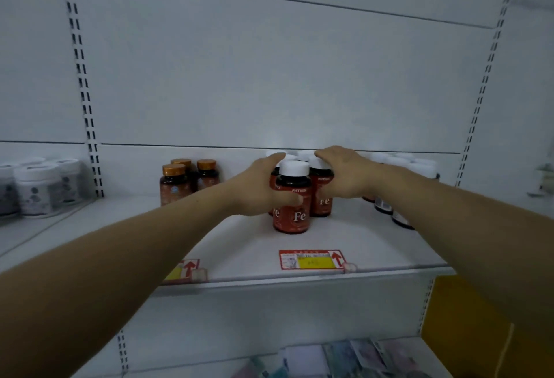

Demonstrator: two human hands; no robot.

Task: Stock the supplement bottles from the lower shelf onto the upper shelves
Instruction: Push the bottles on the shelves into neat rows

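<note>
Step in hand, judged: placing on upper shelf (344, 239). Fe bottles (292, 200), red with white caps, upright in tight cluster mid-shelf, behind price tag (311, 259). Left hand (260, 188) cups cluster's left side, thumb across front bottle. Right hand (341, 179) curls over caps and right-hand bottle. Both grips snug on bottles, not wide (setting down or squaring up, cannot tell which). Next move calls for easing both hands outward without tipping front bottle, then reaching low for more stock. Amber bottles (186, 179) stand apart, left.
</note>
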